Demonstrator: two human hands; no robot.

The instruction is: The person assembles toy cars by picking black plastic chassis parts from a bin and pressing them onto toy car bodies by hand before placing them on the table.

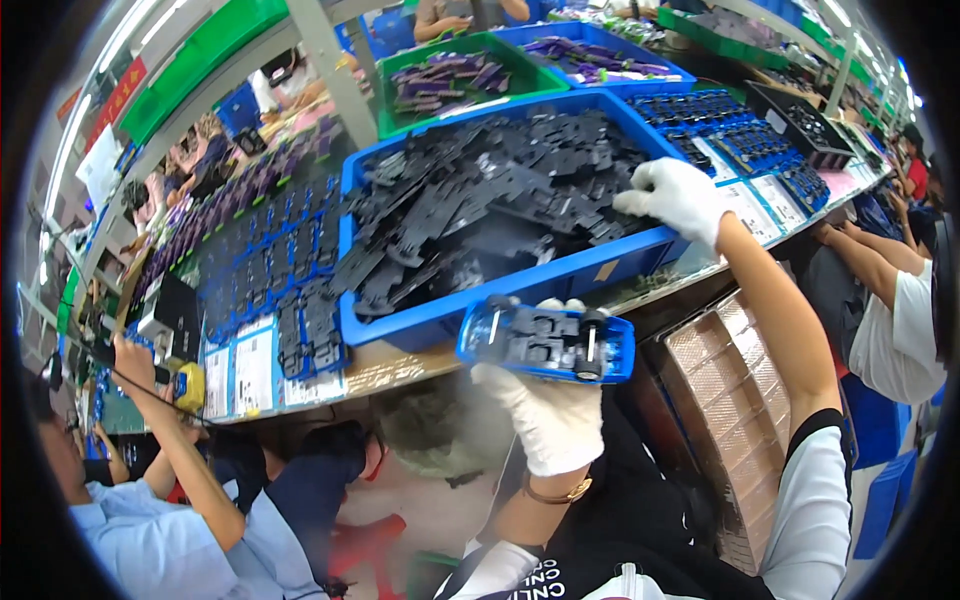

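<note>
My left hand (545, 420), in a white glove, is closed around a blue toy car body (480, 332) turned underside up. Dark inner parts and black wheels show inside its shell. Over the right end of a large blue bin (480, 307), my right hand (680, 198), also gloved, has its fingers bent together. Their tips meet the heap of flat black plastic parts (460, 200) filling the bin. Whether a part is pinched between those fingertips is hidden.
Rows of blue and black car pieces (265, 255) stand left of the bin, more (720, 125) to its right. Behind are a green bin (465, 115) and another blue bin (600, 85) with purple parts. A brown divided carton (725, 400) is below right. Co-workers sit on both sides.
</note>
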